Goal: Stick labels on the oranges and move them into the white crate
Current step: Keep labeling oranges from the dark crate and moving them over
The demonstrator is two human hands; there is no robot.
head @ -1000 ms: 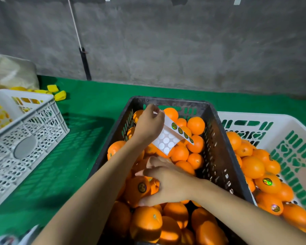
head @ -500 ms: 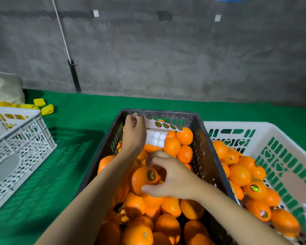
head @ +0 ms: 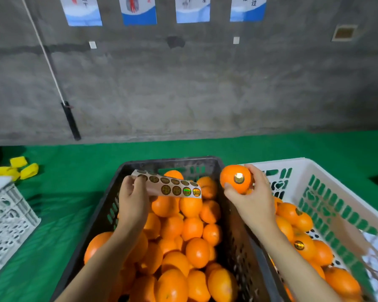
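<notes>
A black crate [head: 172, 163] in front of me is piled with unlabelled oranges [head: 196, 251]. My left hand [head: 132, 199] holds a label sheet [head: 170, 186] with round shiny stickers over the crate's far end. My right hand [head: 252, 197] grips a labelled orange [head: 235, 179], sticker facing me, above the black crate's right wall beside the white crate [head: 327, 182]. The white crate on the right holds several labelled oranges [head: 301, 245].
A green cloth [head: 74, 182] covers the table. Another white crate [head: 7, 221] stands at the left edge, with yellow pieces [head: 20, 168] behind it. A grey concrete wall with posters rises behind the table, and a black-handled pole [head: 70, 120] leans on it.
My right hand lifted the labelled orange out of the black crate and carried it right toward the white crate. My left hand kept the label sheet. The camera tilted up.
</notes>
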